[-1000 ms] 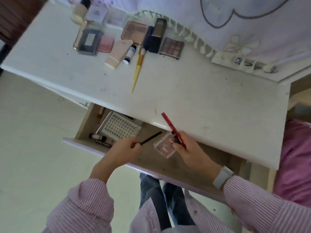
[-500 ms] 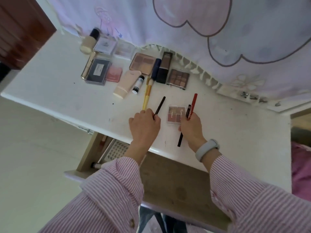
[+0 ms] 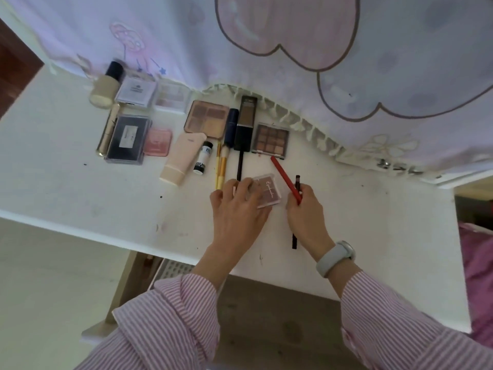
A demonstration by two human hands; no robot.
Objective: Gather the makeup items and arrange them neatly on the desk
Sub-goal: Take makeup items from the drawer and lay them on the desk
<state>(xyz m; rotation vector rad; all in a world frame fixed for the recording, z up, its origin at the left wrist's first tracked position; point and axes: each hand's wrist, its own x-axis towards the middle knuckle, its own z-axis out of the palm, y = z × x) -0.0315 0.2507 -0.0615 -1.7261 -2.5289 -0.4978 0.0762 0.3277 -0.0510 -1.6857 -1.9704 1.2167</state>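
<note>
A row of makeup lies at the back of the white desk (image 3: 80, 188): a foundation bottle (image 3: 105, 88), several palettes such as a nine-pan one (image 3: 270, 140), a pink tube (image 3: 181, 158) and yellow brushes (image 3: 221, 166). A thin black pencil (image 3: 239, 164) lies loose beside the brushes. My left hand (image 3: 237, 209) holds the left side of a small clear pink palette (image 3: 269, 192) that rests on the desk. Just right of it, my right hand (image 3: 306, 212) grips a red pencil (image 3: 284, 178) and a dark pencil (image 3: 294, 237), both pointing away from me.
A pale printed cloth (image 3: 266, 49) hangs over the desk's back edge. Below the front edge a wooden drawer (image 3: 266, 316) stands open, with a white lash tray (image 3: 170, 271) in its left end. Pink bedding (image 3: 477, 276) is at the right.
My left hand has let go of the black pencil, which now lies by the brushes, and has moved right onto the small palette. My right hand has tilted the red pencil leftward.
</note>
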